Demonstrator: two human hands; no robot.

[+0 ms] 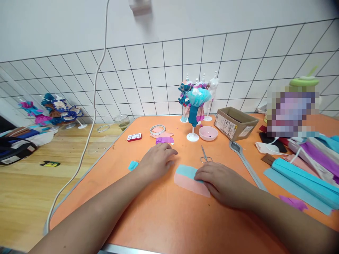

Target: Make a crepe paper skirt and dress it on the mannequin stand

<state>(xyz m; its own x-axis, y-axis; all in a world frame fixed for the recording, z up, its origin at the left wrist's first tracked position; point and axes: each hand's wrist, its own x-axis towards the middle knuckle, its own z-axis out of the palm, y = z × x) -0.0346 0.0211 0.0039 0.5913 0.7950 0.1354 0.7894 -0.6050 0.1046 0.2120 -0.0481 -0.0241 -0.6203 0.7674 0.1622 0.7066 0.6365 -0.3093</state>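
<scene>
My left hand rests palm down on the orange table, fingers loosely curled, holding nothing, its tips just short of a purple paper scrap. My right hand lies flat with its fingers pressed on a pink and light-blue crepe paper piece. Small scissors lie just beyond that paper. A little blue scrap sits left of my left hand.
Paper-dressed mannequin figures, a pink bowl, a tape roll and a red box stand farther back. A cardboard box and crepe paper rolls fill the right. A white cable hangs left.
</scene>
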